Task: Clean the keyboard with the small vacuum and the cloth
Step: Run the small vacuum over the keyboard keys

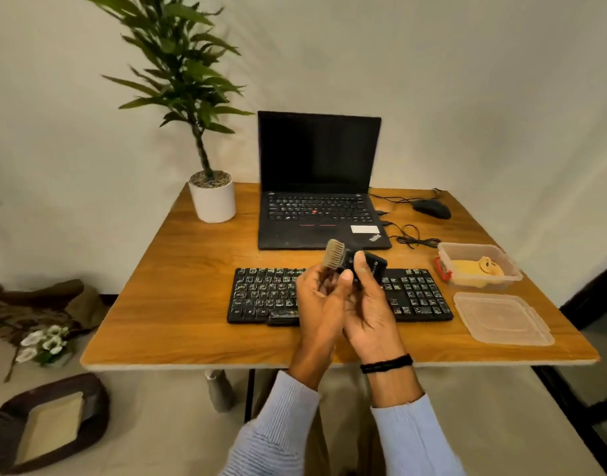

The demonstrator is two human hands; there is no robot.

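Both hands hide the middle of the flat black keyboard (pixel 260 293) on the wooden table (pixel 178 304). Curled fingers cover most of the small black vacuum (pixel 347 261); its tan bristle head pokes out to the far left. The right hand (pixel 367 304) grips its body and the left hand (pixel 321 300) holds its neck. To the right, a yellow cloth (pixel 467 269) lies in a clear plastic box (pixel 508 269), with the clear lid (pixel 501 319) nearer. An open black laptop (pixel 315 201) stands beyond.
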